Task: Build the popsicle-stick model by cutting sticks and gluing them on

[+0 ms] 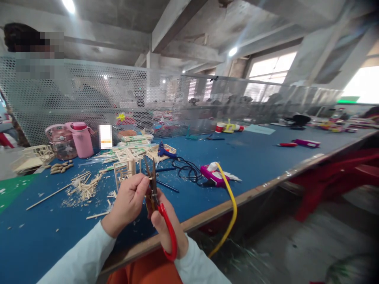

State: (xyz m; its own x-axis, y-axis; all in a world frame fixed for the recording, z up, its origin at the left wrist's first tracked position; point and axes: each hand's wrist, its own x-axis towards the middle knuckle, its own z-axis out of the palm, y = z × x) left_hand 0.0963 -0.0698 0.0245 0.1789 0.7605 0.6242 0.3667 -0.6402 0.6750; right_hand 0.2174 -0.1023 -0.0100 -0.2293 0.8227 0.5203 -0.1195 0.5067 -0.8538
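My right hand point(167, 225) grips scissors point(168, 232) with red handles, their blades pointing up and spread apart. Close beside the blades, my left hand point(130, 199) is closed in a pinch. A small pale wooden stick point(150, 178) pokes out from its fingertips, lying at the scissor blades. Most of that stick is hidden by the fingers. Just behind my left hand stands a small frame point(124, 169) built of wooden sticks. To its left lies a pile of short cut sticks point(85, 188) among crumbs and scraps.
A blue glue gun point(166, 152) lies behind the hands, its black cable running to a purple power strip point(214, 175) with a yellow cord point(233, 205). Pink bottles point(83, 142) and peanuts point(60, 167) are at left. A perforated metal screen point(118, 90) borders the table's back.
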